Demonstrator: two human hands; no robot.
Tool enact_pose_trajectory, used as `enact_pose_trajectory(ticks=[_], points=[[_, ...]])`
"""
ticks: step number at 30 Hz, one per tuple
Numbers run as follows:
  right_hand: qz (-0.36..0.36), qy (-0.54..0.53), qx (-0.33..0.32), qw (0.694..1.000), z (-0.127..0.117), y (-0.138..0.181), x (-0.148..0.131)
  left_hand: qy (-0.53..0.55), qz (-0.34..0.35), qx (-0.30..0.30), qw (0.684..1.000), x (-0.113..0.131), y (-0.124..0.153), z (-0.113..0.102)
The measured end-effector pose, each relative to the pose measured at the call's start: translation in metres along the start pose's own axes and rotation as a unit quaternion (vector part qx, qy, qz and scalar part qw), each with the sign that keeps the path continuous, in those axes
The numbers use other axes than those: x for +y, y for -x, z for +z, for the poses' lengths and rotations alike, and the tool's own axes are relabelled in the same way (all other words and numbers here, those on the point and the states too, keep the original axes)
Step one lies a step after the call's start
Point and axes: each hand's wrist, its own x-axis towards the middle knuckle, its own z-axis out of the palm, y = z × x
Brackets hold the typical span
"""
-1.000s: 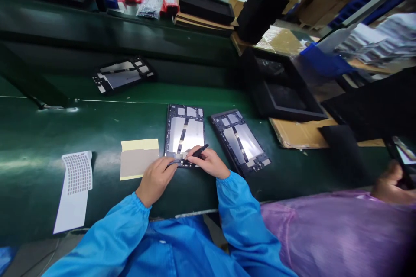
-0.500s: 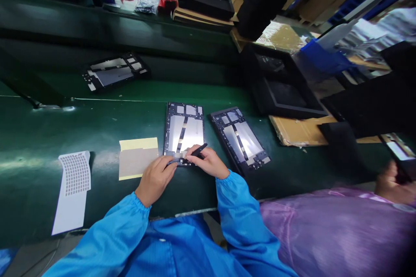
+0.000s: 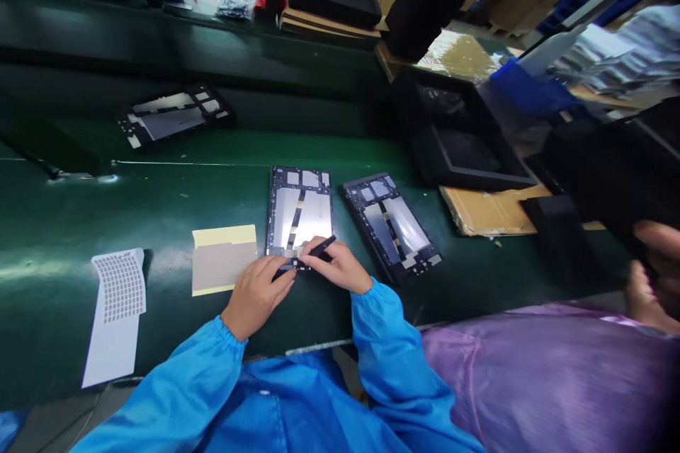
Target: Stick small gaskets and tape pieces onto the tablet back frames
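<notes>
An opened tablet (image 3: 312, 214) with bare inner parts and silver plates lies flat on the green bench. My left hand (image 3: 258, 295) is closed at its lower left corner, the bent fingers gripping the bottom edge. Pinched in my right hand (image 3: 340, 266) is a slim black pen-like tool (image 3: 323, 246), its blunt end pointing up and right. Its working tip is hidden by my fingers, over the tablet's lower part near a dark flex cable (image 3: 296, 218). A second opened tablet (image 3: 390, 223) lies tilted just to the right, apart from my hands.
Left of my hands lie a yellow-edged sheet (image 3: 223, 262) and a curled label sheet (image 3: 120, 290). Another opened tablet (image 3: 175, 115) rests farther back. Black trays (image 3: 472, 148) and cardboard (image 3: 491, 211) stand right. A co-worker in a purple sleeve (image 3: 542, 375) sits close at right.
My left fingers have shifted slightly right along the tablet's bottom edge. My right hand stays nearly in place with the tool. At far right, the co-worker's hands and a dark object have moved.
</notes>
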Motion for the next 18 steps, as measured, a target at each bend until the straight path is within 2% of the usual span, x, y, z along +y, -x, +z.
enact_pose_trajectory(ticks=[6, 12, 18], points=[[0.025, -0.034, 0.026, 0.999, 0.000, 0.003, 0.006, 0.005, -0.009, -0.015, 1.000, 0.003, -0.002, -0.002], [0.014, -0.038, 0.026, 0.999, 0.001, 0.003, 0.003, 0.005, -0.016, -0.018, 1.000, 0.002, -0.001, 0.000], [0.006, -0.024, 0.020, 1.000, 0.001, 0.005, 0.000, 0.034, -0.005, 0.029, 0.999, 0.005, 0.004, -0.010]])
